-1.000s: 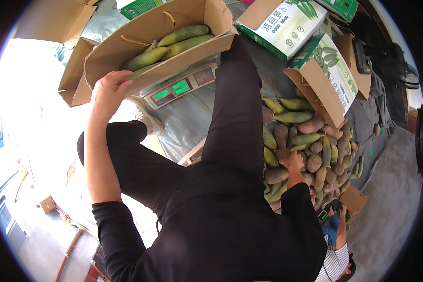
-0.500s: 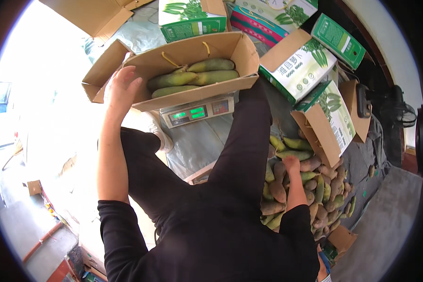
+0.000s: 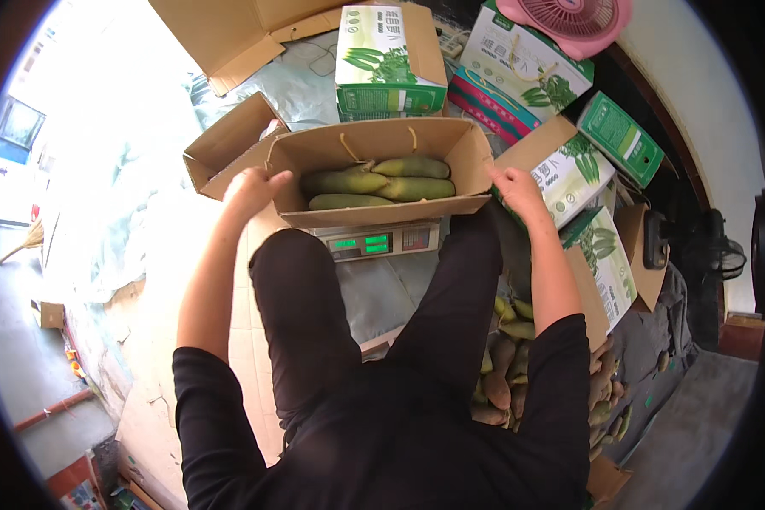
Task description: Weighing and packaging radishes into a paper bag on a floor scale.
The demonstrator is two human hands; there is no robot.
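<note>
One open cardboard box (image 3: 382, 183) on a digital scale (image 3: 374, 241) — four long green fruits (image 3: 381, 182) inside. Left hand (image 3: 251, 191) curls over its left wall, right hand (image 3: 517, 187) grips the right corner. Beyond the fingertips: green-printed cartons (image 3: 389, 59), pink fan (image 3: 574, 19). Loose fruit pile (image 3: 506, 374) below the right wrist.

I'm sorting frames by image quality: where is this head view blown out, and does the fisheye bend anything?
Head view: the upper left floor is washed out by bright daylight; the cardboard box with green fruit, held by the left hand and right hand, is evenly lit and sharp; box edges curve toward the rim, which fades into a black vignette.
</note>
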